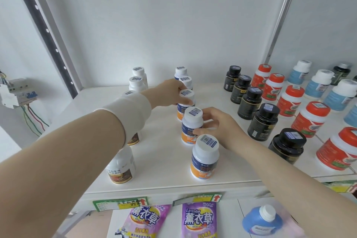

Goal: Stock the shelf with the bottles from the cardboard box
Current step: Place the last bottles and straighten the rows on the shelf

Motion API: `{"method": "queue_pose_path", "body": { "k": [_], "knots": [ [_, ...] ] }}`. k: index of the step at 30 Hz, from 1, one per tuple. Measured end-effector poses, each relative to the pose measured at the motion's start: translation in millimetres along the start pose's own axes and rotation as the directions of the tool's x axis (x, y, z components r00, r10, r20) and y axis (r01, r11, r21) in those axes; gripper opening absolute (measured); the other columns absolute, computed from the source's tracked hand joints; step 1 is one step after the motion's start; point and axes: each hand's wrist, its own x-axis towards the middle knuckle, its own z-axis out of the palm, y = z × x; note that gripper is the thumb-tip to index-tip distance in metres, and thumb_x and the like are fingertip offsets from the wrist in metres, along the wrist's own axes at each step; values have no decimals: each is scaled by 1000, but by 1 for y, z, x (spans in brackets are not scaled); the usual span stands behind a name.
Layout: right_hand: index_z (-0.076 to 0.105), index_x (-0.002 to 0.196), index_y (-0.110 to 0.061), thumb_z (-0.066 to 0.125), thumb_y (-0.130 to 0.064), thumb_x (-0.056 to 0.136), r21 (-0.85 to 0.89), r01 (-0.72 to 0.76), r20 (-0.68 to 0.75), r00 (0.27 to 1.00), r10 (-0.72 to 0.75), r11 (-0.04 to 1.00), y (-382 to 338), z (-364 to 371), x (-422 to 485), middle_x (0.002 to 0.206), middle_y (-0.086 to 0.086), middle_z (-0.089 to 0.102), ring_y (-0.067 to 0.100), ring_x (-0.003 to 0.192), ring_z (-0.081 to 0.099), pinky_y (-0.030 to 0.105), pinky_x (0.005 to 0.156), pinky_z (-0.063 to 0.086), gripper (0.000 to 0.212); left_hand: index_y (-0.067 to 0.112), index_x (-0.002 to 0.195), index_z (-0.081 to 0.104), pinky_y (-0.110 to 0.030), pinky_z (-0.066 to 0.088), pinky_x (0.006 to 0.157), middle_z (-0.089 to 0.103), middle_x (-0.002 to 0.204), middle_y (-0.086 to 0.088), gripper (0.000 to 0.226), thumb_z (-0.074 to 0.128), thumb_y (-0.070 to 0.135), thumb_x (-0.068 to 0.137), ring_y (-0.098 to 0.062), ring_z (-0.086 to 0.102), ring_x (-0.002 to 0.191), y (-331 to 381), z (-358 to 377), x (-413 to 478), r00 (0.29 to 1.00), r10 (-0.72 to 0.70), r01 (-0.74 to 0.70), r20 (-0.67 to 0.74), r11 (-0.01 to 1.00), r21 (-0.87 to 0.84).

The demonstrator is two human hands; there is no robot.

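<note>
On the white shelf stands a row of white-capped bottles with blue and orange labels. My left hand grips the third bottle of that row from the left, near its cap. My right hand holds the second bottle from the right, fingers curled around its side. The front bottle stands free just below my right hand. Two more of the same kind stand behind. The cardboard box is not in view.
A column of white bottles with brown labels runs under my left forearm. Black bottles, red-capped bottles and light-blue bottles fill the shelf's right side. Lavender pouches and a blue jug lie on the lower shelf.
</note>
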Motion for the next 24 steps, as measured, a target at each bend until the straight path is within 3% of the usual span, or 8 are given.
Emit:
{"method": "queue_pose_path", "body": {
  "k": [5, 9, 12, 14, 16, 20, 24],
  "knots": [
    [54, 93, -37, 80, -8, 68, -15, -20, 32, 999, 21, 1000, -3, 0, 2, 95, -11, 63, 18, 92, 64, 39, 90, 52, 45, 9, 118, 55, -33, 46, 91, 61, 114, -8, 44, 68, 34, 84, -25, 61, 100, -1, 3, 0, 1000, 3, -3, -7, 1000, 29],
    [47, 127, -20, 78, -17, 72, -109, -65, 111, 991, 77, 992, -22, -15, 0, 114, -2, 58, 18, 104, 60, 35, 93, 50, 63, 16, 140, 37, -29, 39, 98, 50, 134, -2, 68, 67, 39, 83, -21, 51, 120, -1, -2, -4, 1000, -5, 5, -1, 995, 98],
    [46, 131, -19, 74, -30, 75, -268, -31, 93, 994, 58, 963, -50, -30, 1, 122, -4, 56, 15, 111, 58, 34, 99, 46, 64, 18, 136, 43, -22, 37, 87, 54, 129, 2, 59, 67, 34, 84, -16, 53, 110, 3, -24, -18, 999, 35, -30, -41, 994, 108],
    [47, 131, -20, 73, -35, 75, -374, -4, 67, 997, 31, 928, -73, -35, 4, 124, -6, 55, 14, 111, 57, 34, 100, 44, 64, 18, 130, 49, -24, 39, 89, 57, 123, 3, 50, 66, 32, 85, -15, 54, 105, 4, -45, -31, 996, 66, -54, -65, 984, 172],
    [48, 129, -22, 72, -37, 76, -497, 41, 63, 998, -11, 867, -97, -32, 7, 124, -8, 55, 12, 110, 55, 31, 98, 44, 61, 19, 126, 52, -32, 43, 97, 58, 122, 3, 44, 65, 32, 86, -18, 55, 110, 0, -69, -44, 994, 73, -48, -80, 960, 277],
    [48, 128, -21, 71, -34, 80, -691, 139, 104, 990, -92, 710, -135, -5, 12, 122, -10, 52, 9, 110, 50, 21, 78, 40, 55, 25, 125, 51, -35, 45, 93, 58, 123, 7, 40, 61, 34, 87, -21, 56, 110, -25, -109, -69, 992, 41, 25, -117, 858, 513],
    [47, 130, -18, 69, -31, 82, -849, 195, 172, 981, -92, 491, -150, 30, 19, 128, 1, 52, 20, 116, 49, 28, 88, 40, 55, 24, 129, 47, -35, 45, 89, 55, 127, 4, 43, 58, 36, 89, -25, 57, 110, -56, -127, -82, 997, 14, 44, -78, 723, 690]
  ]
}}
